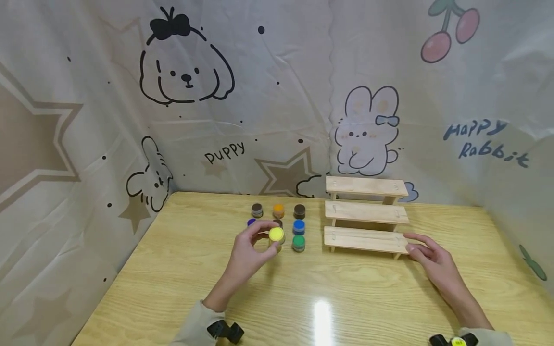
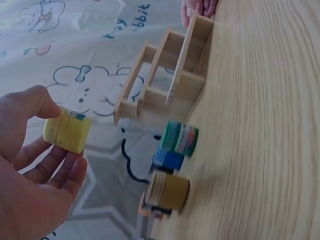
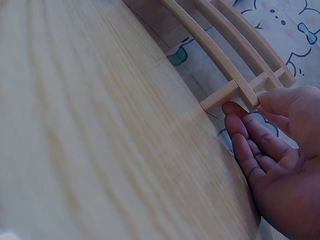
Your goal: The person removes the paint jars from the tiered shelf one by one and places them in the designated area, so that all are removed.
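Note:
My left hand (image 1: 253,247) pinches a small yellow paint jar (image 1: 276,235) between thumb and fingers, held above the table; the left wrist view shows the same yellow jar (image 2: 67,132) clear of the tabletop. Beside and behind it stand several capped paint jars: a green jar (image 1: 298,243), a blue jar (image 1: 299,227), an orange jar (image 1: 278,210), a grey one and dark ones. A purple lid is partly hidden by the hand. My right hand (image 1: 437,264) grips the right end of the lowest step of a three-step wooden stand (image 1: 365,239), thumb and fingers at the plank's end (image 3: 247,95).
The light wood-grain table (image 1: 346,283) reaches back to a printed cloth (image 1: 277,110) with cartoon animals, stars and lettering. The stand is at the back right, close to the cloth. An ochre jar (image 2: 170,191) shows nearest in the left wrist view.

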`<state>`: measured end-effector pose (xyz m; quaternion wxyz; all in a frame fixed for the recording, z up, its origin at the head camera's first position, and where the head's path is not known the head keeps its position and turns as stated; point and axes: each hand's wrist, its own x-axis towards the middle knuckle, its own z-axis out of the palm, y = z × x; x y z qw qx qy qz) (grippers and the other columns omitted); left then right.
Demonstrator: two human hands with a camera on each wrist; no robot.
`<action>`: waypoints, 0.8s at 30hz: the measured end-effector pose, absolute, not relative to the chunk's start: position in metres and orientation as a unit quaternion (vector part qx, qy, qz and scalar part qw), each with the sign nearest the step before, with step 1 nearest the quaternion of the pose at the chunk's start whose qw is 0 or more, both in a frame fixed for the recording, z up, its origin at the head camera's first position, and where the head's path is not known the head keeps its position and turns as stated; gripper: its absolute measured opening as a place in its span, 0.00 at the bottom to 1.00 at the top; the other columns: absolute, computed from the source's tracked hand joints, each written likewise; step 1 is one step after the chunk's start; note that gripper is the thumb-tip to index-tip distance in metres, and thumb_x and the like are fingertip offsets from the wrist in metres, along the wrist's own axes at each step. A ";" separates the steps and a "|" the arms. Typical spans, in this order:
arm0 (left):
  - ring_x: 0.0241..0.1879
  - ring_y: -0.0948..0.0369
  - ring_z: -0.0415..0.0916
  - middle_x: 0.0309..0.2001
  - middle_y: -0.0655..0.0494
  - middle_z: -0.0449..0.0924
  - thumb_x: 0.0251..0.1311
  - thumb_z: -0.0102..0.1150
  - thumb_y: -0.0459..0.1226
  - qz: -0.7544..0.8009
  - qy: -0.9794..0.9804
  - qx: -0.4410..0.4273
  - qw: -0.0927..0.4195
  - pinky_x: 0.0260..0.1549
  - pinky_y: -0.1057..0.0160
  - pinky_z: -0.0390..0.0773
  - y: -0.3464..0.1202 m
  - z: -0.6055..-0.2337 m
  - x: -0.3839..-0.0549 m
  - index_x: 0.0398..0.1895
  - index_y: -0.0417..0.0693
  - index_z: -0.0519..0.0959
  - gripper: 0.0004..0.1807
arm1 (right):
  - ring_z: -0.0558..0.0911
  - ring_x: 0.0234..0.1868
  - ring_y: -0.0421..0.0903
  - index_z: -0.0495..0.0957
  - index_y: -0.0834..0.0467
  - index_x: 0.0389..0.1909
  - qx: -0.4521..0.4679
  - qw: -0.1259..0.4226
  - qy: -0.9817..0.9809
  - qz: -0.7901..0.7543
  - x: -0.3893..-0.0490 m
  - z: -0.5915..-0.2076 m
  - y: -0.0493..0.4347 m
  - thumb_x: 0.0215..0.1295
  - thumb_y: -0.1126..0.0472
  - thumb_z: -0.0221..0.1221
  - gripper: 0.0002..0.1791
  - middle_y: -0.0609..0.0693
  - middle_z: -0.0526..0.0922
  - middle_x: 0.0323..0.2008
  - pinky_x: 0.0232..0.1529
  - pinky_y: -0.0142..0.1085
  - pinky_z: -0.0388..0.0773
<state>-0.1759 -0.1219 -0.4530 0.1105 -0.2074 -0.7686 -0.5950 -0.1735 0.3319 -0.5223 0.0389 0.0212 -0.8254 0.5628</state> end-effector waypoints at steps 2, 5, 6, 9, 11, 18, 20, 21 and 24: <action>0.53 0.54 0.79 0.54 0.50 0.81 0.56 0.68 0.21 -0.591 -0.772 -0.206 0.113 0.55 0.53 0.81 -0.126 -0.454 -0.178 0.55 0.41 0.81 0.22 | 0.83 0.46 0.30 0.70 0.59 0.71 0.022 0.037 -0.826 0.562 -0.173 -0.522 0.332 0.79 0.52 0.56 0.26 0.35 0.87 0.46 0.44 0.21 0.77; 0.52 0.55 0.80 0.54 0.50 0.82 0.56 0.69 0.21 -0.584 -0.778 -0.200 0.113 0.55 0.55 0.82 -0.133 -0.454 -0.179 0.55 0.42 0.82 0.22 | 0.83 0.45 0.31 0.70 0.59 0.71 0.023 0.035 -0.829 0.558 -0.173 -0.521 0.331 0.79 0.51 0.55 0.27 0.35 0.87 0.46 0.44 0.22 0.77; 0.52 0.55 0.80 0.54 0.50 0.82 0.56 0.69 0.21 -0.582 -0.780 -0.197 0.114 0.54 0.55 0.82 -0.136 -0.455 -0.180 0.54 0.42 0.82 0.22 | 0.83 0.46 0.32 0.70 0.59 0.71 0.024 0.034 -0.829 0.558 -0.172 -0.521 0.331 0.79 0.51 0.55 0.27 0.35 0.87 0.46 0.44 0.22 0.77; 0.52 0.54 0.80 0.53 0.50 0.83 0.55 0.71 0.23 -0.572 -0.791 -0.184 0.114 0.55 0.54 0.82 -0.144 -0.458 -0.181 0.54 0.42 0.83 0.22 | 0.83 0.46 0.33 0.70 0.59 0.72 0.028 0.036 -0.827 0.560 -0.173 -0.521 0.331 0.79 0.52 0.55 0.26 0.36 0.87 0.46 0.44 0.22 0.77; 0.52 0.54 0.81 0.53 0.51 0.83 0.55 0.73 0.24 -0.566 -0.799 -0.171 0.109 0.55 0.52 0.82 -0.149 -0.461 -0.181 0.54 0.41 0.83 0.22 | 0.83 0.45 0.33 0.70 0.59 0.71 0.027 0.037 -0.825 0.564 -0.173 -0.523 0.331 0.79 0.53 0.55 0.26 0.37 0.87 0.46 0.45 0.22 0.77; 0.52 0.49 0.83 0.51 0.47 0.85 0.54 0.74 0.24 -0.552 -0.817 -0.137 0.091 0.55 0.49 0.82 -0.166 -0.471 -0.184 0.52 0.37 0.83 0.21 | 0.83 0.45 0.33 0.69 0.61 0.72 0.024 0.036 -0.822 0.568 -0.173 -0.526 0.330 0.79 0.55 0.56 0.26 0.38 0.88 0.46 0.44 0.22 0.76; 0.53 0.48 0.82 0.51 0.45 0.85 0.54 0.73 0.23 -0.555 -0.817 -0.133 0.086 0.55 0.49 0.82 -0.170 -0.473 -0.187 0.52 0.37 0.83 0.20 | 0.83 0.45 0.32 0.69 0.61 0.72 0.028 0.038 -0.822 0.568 -0.174 -0.525 0.329 0.79 0.55 0.56 0.26 0.39 0.88 0.46 0.44 0.22 0.77; 0.53 0.48 0.82 0.52 0.44 0.85 0.55 0.73 0.23 -0.556 -0.816 -0.132 0.082 0.55 0.49 0.82 -0.172 -0.474 -0.189 0.53 0.36 0.83 0.20 | 0.83 0.46 0.32 0.69 0.61 0.72 0.028 0.039 -0.823 0.565 -0.174 -0.524 0.329 0.79 0.55 0.56 0.26 0.39 0.88 0.47 0.44 0.22 0.77; 0.54 0.47 0.81 0.53 0.43 0.84 0.57 0.72 0.24 -0.557 -0.819 -0.123 0.066 0.56 0.48 0.81 -0.175 -0.476 -0.192 0.53 0.35 0.83 0.20 | 0.83 0.46 0.32 0.70 0.60 0.72 0.026 0.041 -0.829 0.557 -0.173 -0.521 0.330 0.79 0.53 0.55 0.26 0.37 0.88 0.47 0.44 0.21 0.77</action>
